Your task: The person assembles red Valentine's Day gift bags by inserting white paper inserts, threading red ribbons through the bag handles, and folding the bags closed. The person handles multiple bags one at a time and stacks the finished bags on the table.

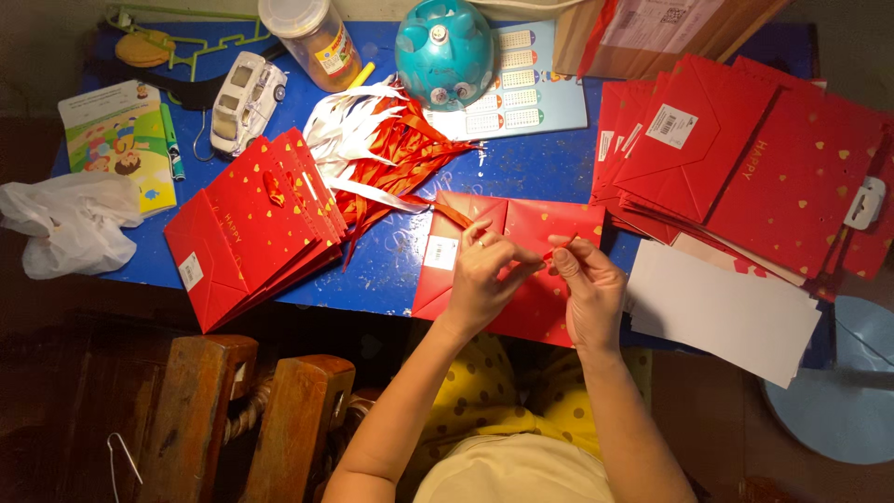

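A flat red paper gift bag (531, 233) with gold hearts lies at the near edge of the blue table (521, 163). My left hand (484, 279) and my right hand (587, 284) rest over it. Both pinch a thin red ribbon (551, 251) between their fingertips, above the bag's middle. Another red ribbon (452, 214) runs from the bag's far left corner toward a pile of red and white ribbons (382, 154).
Finished red bags (251, 224) are stacked at the left, flat red bags (745, 158) at the right, with white card sheets (726, 312) below them. A jar (312, 37), toy car (247, 98), teal round toy (445, 51), booklet (121, 140) and plastic bag (70, 224) sit around.
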